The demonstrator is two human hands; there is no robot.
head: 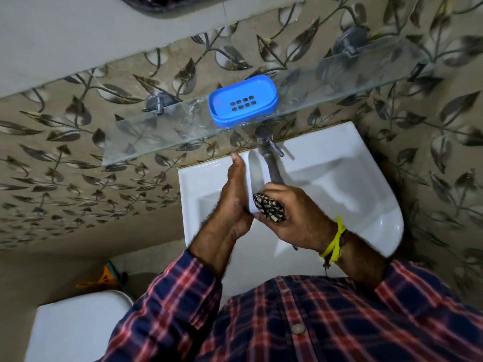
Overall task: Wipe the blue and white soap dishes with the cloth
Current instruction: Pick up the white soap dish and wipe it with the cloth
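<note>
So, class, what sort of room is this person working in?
Most likely a bathroom: a white ceramic washbasin with a metal tap, a glass wall shelf holding a blue plastic soap dish.

blue soap dish (242, 100): smooth plastic | shelf (146, 142): clear glass | cloth (269, 207): patterned woven | tap (270, 163): dull metal

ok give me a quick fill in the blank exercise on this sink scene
1. The blue soap dish sits on the glass ____ above the sink.
2. The white soap dish is held in the ____ hand.
3. The right hand presses a patterned ____ against the white dish.
4. The yellow band is tied round the ____ wrist.

Missing words: shelf; left; cloth; right
</note>
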